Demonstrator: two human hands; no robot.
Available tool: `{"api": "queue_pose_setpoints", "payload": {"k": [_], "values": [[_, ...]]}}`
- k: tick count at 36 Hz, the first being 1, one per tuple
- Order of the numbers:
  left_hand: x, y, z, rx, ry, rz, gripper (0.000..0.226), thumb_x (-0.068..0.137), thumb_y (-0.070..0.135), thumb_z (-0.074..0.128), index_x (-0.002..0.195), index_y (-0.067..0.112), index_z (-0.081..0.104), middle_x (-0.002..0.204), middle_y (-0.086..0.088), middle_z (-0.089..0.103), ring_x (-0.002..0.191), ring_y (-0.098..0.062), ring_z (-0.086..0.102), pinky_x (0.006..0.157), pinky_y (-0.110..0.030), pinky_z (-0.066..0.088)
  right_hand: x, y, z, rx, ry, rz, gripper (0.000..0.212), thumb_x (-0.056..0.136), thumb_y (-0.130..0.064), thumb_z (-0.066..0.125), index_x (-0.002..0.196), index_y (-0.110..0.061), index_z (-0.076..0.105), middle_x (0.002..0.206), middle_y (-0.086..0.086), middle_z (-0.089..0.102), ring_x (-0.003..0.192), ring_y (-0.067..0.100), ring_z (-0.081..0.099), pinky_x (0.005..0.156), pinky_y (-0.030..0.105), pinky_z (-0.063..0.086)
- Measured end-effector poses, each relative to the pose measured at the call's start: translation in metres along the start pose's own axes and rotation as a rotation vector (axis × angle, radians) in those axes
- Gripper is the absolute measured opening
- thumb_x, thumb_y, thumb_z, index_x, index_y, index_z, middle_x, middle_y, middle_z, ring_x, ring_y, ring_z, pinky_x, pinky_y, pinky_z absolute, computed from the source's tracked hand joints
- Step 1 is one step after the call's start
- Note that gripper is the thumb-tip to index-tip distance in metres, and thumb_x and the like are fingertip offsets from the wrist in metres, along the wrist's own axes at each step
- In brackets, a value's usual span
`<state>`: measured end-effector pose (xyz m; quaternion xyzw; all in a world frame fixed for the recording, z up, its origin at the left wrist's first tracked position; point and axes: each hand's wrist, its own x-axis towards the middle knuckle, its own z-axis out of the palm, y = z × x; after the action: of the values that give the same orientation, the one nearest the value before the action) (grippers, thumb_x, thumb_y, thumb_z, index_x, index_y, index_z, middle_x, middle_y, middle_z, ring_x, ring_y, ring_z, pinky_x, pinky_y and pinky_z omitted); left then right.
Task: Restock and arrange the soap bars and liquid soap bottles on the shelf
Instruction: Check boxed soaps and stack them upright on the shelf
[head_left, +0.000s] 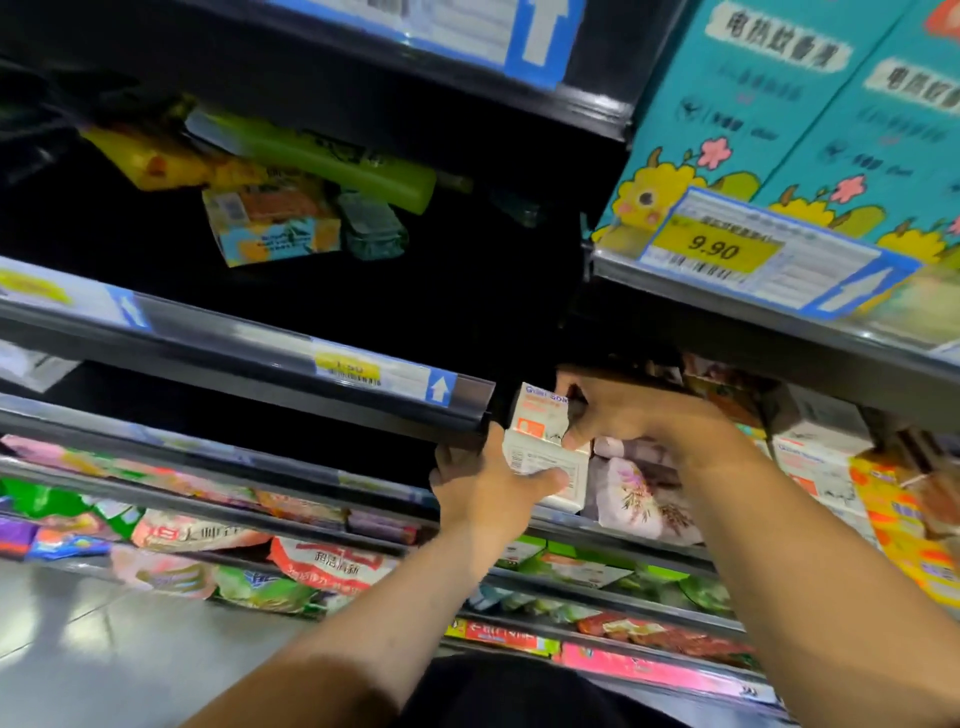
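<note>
Both hands are up at the left end of the shelf (613, 530) in the right-hand bay, under the ledge that carries the yellow 9.90 price tag (714, 249).

- Your left hand (483, 483): grip closed round the lower soap box (558, 460), thumb across its front face, fingers wrapped behind its left side. The box is white with small print and sits at the shelf's front edge.
- Your right hand (623, 415): grip pinching the upper soap box (535, 415) by its right side, thumb low and fingers hooked over the top corner. The box is white with an orange label and blue lettering, leaning a little, its base touching the top of the lower box.
- Just right of the two boxes, touching the lower one: a pink flowered packet (639, 493), partly behind your right wrist.
- Farther right on the same shelf: stacked white boxes (815, 452) with the same orange marking, then yellow-orange packets (904, 525).
- Above the price tag: teal cartons (753, 104) with flower drawings.
- Left bay: a green bottle (337, 156) lying over yellow packs, deep in shadow.
- Lower shelves: bagged goods, too blurred to read.
- Bottom left: grey tiled floor (104, 623).
</note>
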<state>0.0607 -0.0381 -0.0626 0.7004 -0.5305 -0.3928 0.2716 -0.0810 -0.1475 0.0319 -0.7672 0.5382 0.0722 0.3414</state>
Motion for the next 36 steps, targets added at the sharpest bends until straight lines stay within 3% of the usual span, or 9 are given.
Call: {"api": "queue_pose_setpoints", "payload": {"k": [6, 10, 15, 19, 22, 25, 28, 30, 36], "values": [[-0.005, -0.003, -0.004, 0.031, 0.018, 0.027, 0.075, 0.062, 0.088, 0.048, 0.121, 0.042, 0.037, 0.135, 0.010, 0.056, 0.133, -0.030, 0.043, 0.107, -0.048, 0.006, -0.005, -0.004, 0.000, -0.146, 0.105, 0.054, 0.066, 0.068, -0.021, 0.088, 0.120, -0.022, 0.047, 0.109, 0.000, 0.057, 0.099, 0.017, 0.056, 0.079, 0.026, 0.047], [-0.008, -0.007, -0.009, 0.023, 0.059, 0.067, 0.077, 0.060, 0.091, 0.044, 0.120, 0.043, 0.039, 0.126, 0.012, 0.063, 0.127, -0.028, 0.048, 0.112, -0.054, 0.012, -0.013, -0.007, 0.001, -0.053, 0.165, 0.027, 0.051, 0.067, -0.013, 0.087, 0.110, -0.024, 0.062, 0.102, -0.002, 0.067, 0.087, 0.012, 0.061, 0.070, 0.012, 0.047], [-0.013, 0.001, -0.019, -0.058, 0.036, -0.046, 0.065, 0.071, 0.086, 0.049, 0.119, 0.046, 0.029, 0.131, -0.001, 0.058, 0.127, -0.029, 0.045, 0.112, -0.051, 0.025, -0.023, -0.008, 0.006, 0.073, 0.283, -0.014, 0.044, 0.067, -0.022, 0.088, 0.101, -0.037, 0.064, 0.100, -0.015, 0.068, 0.087, -0.005, 0.064, 0.084, 0.025, 0.055], [-0.010, -0.002, -0.030, -0.469, 0.034, -0.128, 0.107, 0.056, 0.089, 0.065, 0.122, 0.006, 0.056, 0.121, -0.016, 0.065, 0.121, -0.033, 0.057, 0.108, -0.044, 0.042, -0.037, -0.012, 0.007, 0.119, 0.480, -0.044, 0.053, 0.075, -0.018, 0.086, 0.122, -0.028, 0.063, 0.084, -0.015, 0.061, 0.063, -0.027, 0.050, 0.059, -0.002, 0.037], [-0.009, -0.003, -0.038, -0.478, 0.078, -0.097, 0.071, 0.068, 0.064, 0.073, 0.103, 0.003, 0.067, 0.105, -0.007, 0.073, 0.101, -0.018, 0.068, 0.084, -0.023, 0.053, -0.045, -0.006, 0.007, 0.262, 0.529, -0.025, 0.051, 0.077, -0.021, 0.085, 0.117, -0.038, 0.058, 0.056, -0.018, 0.058, 0.047, -0.015, 0.053, 0.045, 0.006, 0.037], [-0.008, -0.007, -0.040, -0.357, 0.167, -0.038, 0.060, 0.075, 0.062, 0.064, 0.098, 0.007, 0.071, 0.101, -0.004, 0.075, 0.088, -0.013, 0.069, 0.065, -0.011, 0.051, -0.054, -0.005, 0.008, 0.324, 0.549, -0.012, 0.048, 0.078, -0.023, 0.084, 0.113, -0.044, 0.058, 0.064, -0.021, 0.065, 0.050, -0.010, 0.057, 0.047, 0.009, 0.041], [-0.011, -0.002, -0.046, -0.310, 0.220, 0.049, 0.063, 0.078, 0.061, 0.059, 0.099, 0.003, 0.073, 0.093, -0.006, 0.074, 0.084, -0.017, 0.069, 0.072, -0.027, 0.057, -0.061, -0.001, 0.013, 0.465, 0.585, 0.086, 0.047, 0.072, -0.031, 0.087, 0.114, -0.036, 0.067, 0.077, -0.005, 0.072, 0.057, 0.008, 0.066, 0.057, 0.036, 0.060], [-0.012, 0.004, -0.048, -0.378, 0.210, 0.037, 0.038, 0.085, 0.045, 0.068, 0.098, 0.010, 0.070, 0.086, 0.009, 0.068, 0.078, -0.005, 0.063, 0.067, -0.012, 0.052, -0.066, 0.000, 0.016, 0.535, 0.586, 0.172, 0.053, 0.059, -0.051, 0.087, 0.099, -0.020, 0.074, 0.075, 0.009, 0.074, 0.069, 0.029, 0.073, 0.071, 0.054, 0.061], [-0.012, 0.016, -0.040, -0.712, 0.164, -0.005, 0.042, 0.079, 0.027, 0.081, 0.113, 0.014, 0.061, 0.099, 0.021, 0.063, 0.092, 0.012, 0.058, 0.074, -0.002, 0.048, -0.077, -0.005, 0.017, 0.754, 0.657, 0.187, 0.038, 0.057, -0.037, 0.093, 0.083, -0.020, 0.072, 0.086, 0.019, 0.074, 0.080, 0.033, 0.074, 0.075, 0.062, 0.058]]}}
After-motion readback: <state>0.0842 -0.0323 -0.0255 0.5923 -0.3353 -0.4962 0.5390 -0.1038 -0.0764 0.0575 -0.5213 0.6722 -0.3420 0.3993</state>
